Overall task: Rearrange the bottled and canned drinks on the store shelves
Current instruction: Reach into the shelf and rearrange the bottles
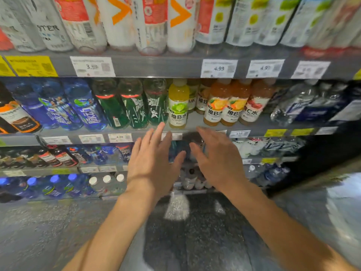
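— Bottles on your middle shelf (195,122), left to right?

— Blue bottles (86,106), then green bottles (130,106), a yellow bottle (178,103) at the front edge, then orange bottles (230,103).

— And your hands?

— Your left hand (154,163) is raised with fingers spread, gripping nothing, its fingertips just below the yellow bottle. Your right hand (216,159) is beside it, fingers straight, also gripping nothing, below the shelf's front edge.

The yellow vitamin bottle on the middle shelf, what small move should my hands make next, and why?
Probably reach up and take the yellow bottle. It stands alone at the shelf edge, ahead of its row, and both the left hand and right hand are open just below it, holding nothing.
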`<state>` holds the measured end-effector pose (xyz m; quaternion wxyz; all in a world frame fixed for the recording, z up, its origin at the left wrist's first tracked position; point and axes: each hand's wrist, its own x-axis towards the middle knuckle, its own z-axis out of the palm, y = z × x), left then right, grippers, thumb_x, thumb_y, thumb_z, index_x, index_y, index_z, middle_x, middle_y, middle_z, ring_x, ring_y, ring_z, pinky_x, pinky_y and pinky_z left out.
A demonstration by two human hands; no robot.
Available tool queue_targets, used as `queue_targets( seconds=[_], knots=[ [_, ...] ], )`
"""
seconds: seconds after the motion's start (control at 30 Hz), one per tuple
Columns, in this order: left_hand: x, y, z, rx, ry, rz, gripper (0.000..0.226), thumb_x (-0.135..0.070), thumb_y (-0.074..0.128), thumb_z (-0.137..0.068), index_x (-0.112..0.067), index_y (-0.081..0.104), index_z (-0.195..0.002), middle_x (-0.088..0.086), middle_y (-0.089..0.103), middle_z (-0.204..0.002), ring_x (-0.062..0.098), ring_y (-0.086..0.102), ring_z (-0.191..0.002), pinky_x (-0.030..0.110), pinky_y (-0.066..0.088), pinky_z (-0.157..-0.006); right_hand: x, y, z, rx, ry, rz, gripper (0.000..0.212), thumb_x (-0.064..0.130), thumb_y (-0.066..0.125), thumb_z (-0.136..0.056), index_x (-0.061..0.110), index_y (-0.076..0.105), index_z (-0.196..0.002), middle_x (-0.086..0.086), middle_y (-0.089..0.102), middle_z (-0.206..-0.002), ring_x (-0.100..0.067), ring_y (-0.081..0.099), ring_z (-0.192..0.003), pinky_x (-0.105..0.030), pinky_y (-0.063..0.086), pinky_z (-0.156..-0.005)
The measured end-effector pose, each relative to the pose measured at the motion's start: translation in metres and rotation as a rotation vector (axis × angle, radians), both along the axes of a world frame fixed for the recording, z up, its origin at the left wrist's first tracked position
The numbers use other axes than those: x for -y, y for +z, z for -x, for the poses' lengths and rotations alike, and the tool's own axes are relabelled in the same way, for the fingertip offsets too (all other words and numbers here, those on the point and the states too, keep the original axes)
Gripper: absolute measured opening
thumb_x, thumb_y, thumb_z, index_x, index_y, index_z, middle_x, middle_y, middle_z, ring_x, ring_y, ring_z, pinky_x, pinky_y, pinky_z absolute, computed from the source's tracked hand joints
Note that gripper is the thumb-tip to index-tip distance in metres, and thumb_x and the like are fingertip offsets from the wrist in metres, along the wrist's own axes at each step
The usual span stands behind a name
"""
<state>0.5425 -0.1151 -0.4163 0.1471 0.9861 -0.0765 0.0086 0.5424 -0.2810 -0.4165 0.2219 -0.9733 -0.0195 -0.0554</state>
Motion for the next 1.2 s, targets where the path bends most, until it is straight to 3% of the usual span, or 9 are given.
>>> queue_targets(
  seconds=[0.07, 0.13, 0.27, 0.4, 0.5, 0.73, 0.83, 0.9, 1.2],
  knots=[
    [0.024, 0.001, 0.006, -0.053, 0.013, -0.023, 0.071, -0.065, 0.032, -0.098, -0.03, 0.017, -0.159, -0.011, -0.011, -0.167, 0.014, -0.006, -0.155, 0.042, 0.003, -0.127, 0.025, 0.0, 0.006, -0.03, 0.003, 0.013, 0.056, 0.049, 0.045, -0.102, 0.023, 0.043, -0.152, 0.0, 0.049, -0.152, -0.021, 0.041, -0.142, -0.041, 0.031, -0.118],
    [0.047, 0.0, 0.013, -0.072, 0.031, -0.027, 0.074, -0.067, 0.028, -0.097, -0.033, 0.007, -0.159, -0.012, -0.018, -0.166, 0.013, -0.013, -0.154, 0.043, -0.001, -0.127, 0.048, 0.0, 0.013, -0.047, 0.007, 0.019, 0.057, 0.049, 0.044, -0.103, 0.023, 0.041, -0.153, -0.003, 0.047, -0.154, -0.023, 0.038, -0.145, -0.044, 0.028, -0.121],
    [0.089, -0.002, 0.027, -0.083, 0.023, -0.059, 0.079, -0.071, 0.02, -0.095, -0.033, -0.002, -0.16, -0.009, -0.023, -0.165, 0.014, -0.016, -0.154, 0.044, -0.002, -0.126, 0.09, 0.002, 0.025, -0.048, -0.004, 0.02, 0.056, 0.049, 0.044, -0.102, 0.02, 0.045, -0.15, -0.006, 0.052, -0.15, -0.027, 0.043, -0.141, -0.044, 0.031, -0.119],
    [0.124, 0.001, 0.033, -0.077, 0.026, -0.054, 0.079, -0.071, 0.021, -0.095, -0.033, -0.004, -0.16, -0.009, -0.026, -0.163, 0.014, -0.019, -0.153, 0.044, -0.003, -0.126, 0.122, 0.003, 0.026, -0.13, 0.005, 0.03, 0.058, 0.051, 0.041, -0.104, 0.029, 0.032, -0.157, -0.001, 0.036, -0.161, -0.02, 0.026, -0.151, -0.041, 0.019, -0.124],
    [0.142, 0.002, 0.033, -0.08, 0.032, -0.059, 0.078, -0.072, 0.021, -0.096, -0.034, -0.005, -0.159, -0.009, -0.027, -0.163, 0.016, -0.019, -0.153, 0.044, -0.002, -0.126, 0.138, 0.005, 0.026, -0.143, 0.014, 0.032, 0.06, 0.054, 0.039, -0.103, 0.032, 0.029, -0.158, -0.002, 0.032, -0.163, -0.021, 0.023, -0.152, -0.044, 0.019, -0.124],
    [0.15, -0.004, 0.03, -0.066, 0.1, 0.046, 0.076, -0.065, 0.037, -0.097, -0.026, 0.016, -0.159, -0.001, -0.001, -0.169, 0.024, 0.005, -0.155, 0.044, 0.01, -0.126, 0.156, 0.005, 0.019, -0.199, 0.046, 0.052, 0.06, 0.054, 0.035, -0.104, 0.033, 0.023, -0.159, 0.0, 0.027, -0.165, -0.021, 0.019, -0.153, -0.044, 0.015, -0.125],
    [0.143, -0.006, 0.018, -0.014, 0.197, 0.255, 0.071, -0.051, 0.057, -0.095, -0.017, 0.034, -0.153, 0.003, 0.03, -0.162, 0.022, 0.032, -0.146, 0.041, 0.03, -0.12, 0.158, 0.0, 0.013, -0.209, 0.069, 0.064, 0.059, 0.053, 0.035, -0.104, 0.032, 0.024, -0.158, -0.001, 0.029, -0.164, -0.022, 0.021, -0.152, -0.044, 0.016, -0.124],
    [0.135, -0.006, 0.0, 0.014, 0.303, 0.409, 0.068, -0.038, 0.067, -0.092, -0.011, 0.039, -0.149, 0.006, 0.044, -0.152, 0.023, 0.042, -0.138, 0.04, 0.035, -0.114, 0.157, -0.005, 0.007, -0.207, 0.087, 0.07, 0.059, 0.052, 0.036, -0.104, 0.031, 0.025, -0.159, 0.0, 0.031, -0.163, -0.022, 0.023, -0.151, -0.041, 0.017, -0.124],
    [0.107, -0.027, -0.105, 0.096, 0.546, 0.659, 0.08, -0.023, 0.082, -0.081, -0.005, 0.038, -0.145, 0.014, 0.049, -0.141, 0.028, 0.047, -0.131, 0.036, 0.037, -0.108, 0.109, -0.026, -0.038, -0.11, 0.112, -0.135, 0.056, 0.04, 0.049, -0.103, 0.023, 0.037, -0.155, 0.0, 0.045, -0.155, -0.02, 0.036, -0.144, -0.038, 0.028, -0.12]
  ],
)
